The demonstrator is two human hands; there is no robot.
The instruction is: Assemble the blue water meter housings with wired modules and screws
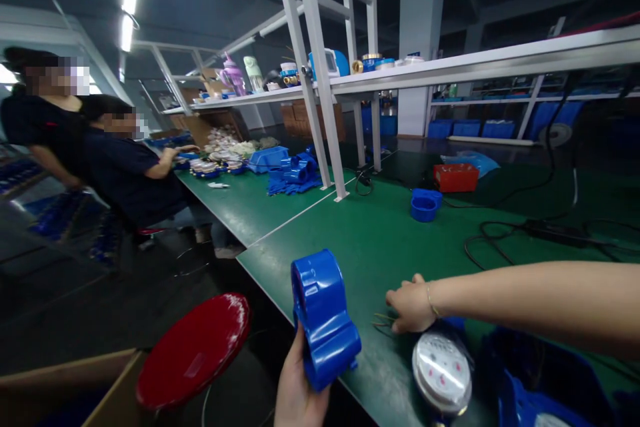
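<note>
My left hand (296, 388) grips a blue plastic housing (323, 317) and holds it upright over the near edge of the green table (375, 240). My right hand (411, 305) reaches in from the right and rests on the table with its fingers pinched on thin wires (380, 321). Just below that hand lies a water meter with a white dial (442, 371). More blue parts (530, 407) sit at the bottom right, partly cut off.
A red stool seat (195, 350) and a cardboard box (65, 387) stand left of the table. A blue cap (425, 205), a red tray (455, 177) and black cables (525, 230) lie farther back. White frame posts (320, 73) carry a shelf. Two people (125, 167) work at the left.
</note>
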